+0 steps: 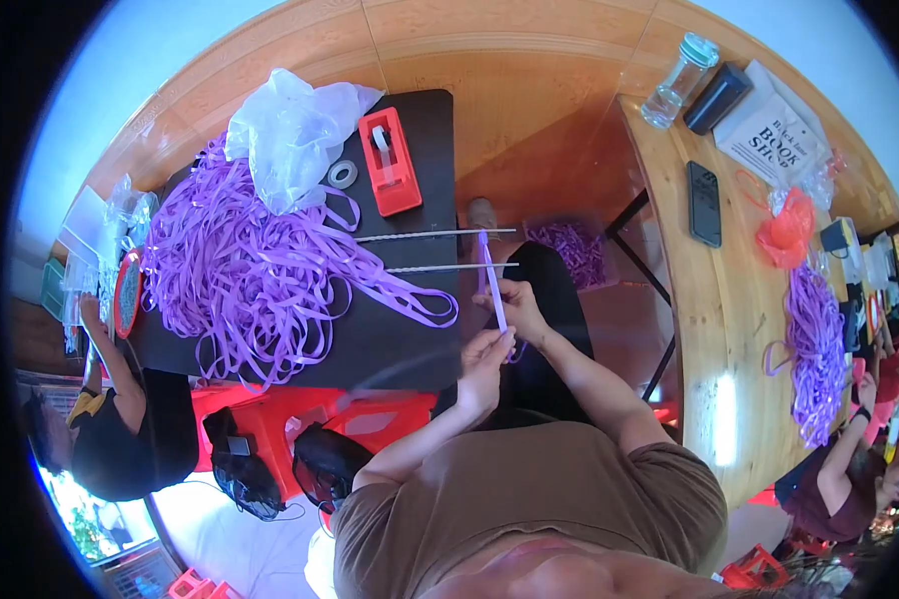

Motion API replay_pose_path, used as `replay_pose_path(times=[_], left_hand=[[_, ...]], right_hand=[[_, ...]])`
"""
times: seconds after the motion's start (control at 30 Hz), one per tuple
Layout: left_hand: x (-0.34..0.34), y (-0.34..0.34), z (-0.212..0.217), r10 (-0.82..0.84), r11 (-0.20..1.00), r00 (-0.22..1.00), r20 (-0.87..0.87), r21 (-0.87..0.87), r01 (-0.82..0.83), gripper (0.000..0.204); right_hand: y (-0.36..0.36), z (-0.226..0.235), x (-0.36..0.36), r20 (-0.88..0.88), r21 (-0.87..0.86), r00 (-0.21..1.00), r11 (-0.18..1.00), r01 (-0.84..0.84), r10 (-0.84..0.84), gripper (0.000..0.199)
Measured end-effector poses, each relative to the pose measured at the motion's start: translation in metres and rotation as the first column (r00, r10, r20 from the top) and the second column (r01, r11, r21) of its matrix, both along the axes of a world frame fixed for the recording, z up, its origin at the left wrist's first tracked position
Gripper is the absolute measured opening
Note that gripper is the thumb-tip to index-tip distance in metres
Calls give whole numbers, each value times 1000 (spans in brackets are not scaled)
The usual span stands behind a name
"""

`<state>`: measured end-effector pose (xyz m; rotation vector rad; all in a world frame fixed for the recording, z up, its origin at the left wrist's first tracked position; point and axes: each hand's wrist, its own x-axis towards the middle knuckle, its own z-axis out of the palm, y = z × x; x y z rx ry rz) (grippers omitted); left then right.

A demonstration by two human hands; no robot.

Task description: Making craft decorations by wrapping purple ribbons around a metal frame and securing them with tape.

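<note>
We are working a flat purple ribbon strip [499,302] just ahead of our body. Our left hand [484,364] is pinching its near end between thumb and fingers; our right hand [519,304] is curling its fingers beside the strip, and we cannot tell whether they are gripping it. Just beyond both hands, the strip is hanging over two thin metal rods [425,237], which are looking twisted and stiff. We are judging this piece part-done: it is meeting the rods, but its end is remaining in our fingers. Plenty seems to be waiting, since a glossy, tangled ribbon heap [235,270] is covering much of the dark bench [405,354] left of our hands, with a crinkled translucent bag [295,130] slumping on it. Beyond our right hand, short purple pieces [569,252] are lying low in a loose pile.
</note>
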<state>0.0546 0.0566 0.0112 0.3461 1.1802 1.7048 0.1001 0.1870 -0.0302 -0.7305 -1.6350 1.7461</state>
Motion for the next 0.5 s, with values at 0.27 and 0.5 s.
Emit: replay_pose_path(times=[0.27,0.5], left_hand=[[-9,-35,-5,-100,994,992,-74,-48,97,16],[-7,-56,11,-184,983,977,108,32,181,13]], right_hand=[[-59,-5,43,-54,-219,998,975,-25,13,8],[-105,-10,53,-194,-548,981,829,-114,7,18]])
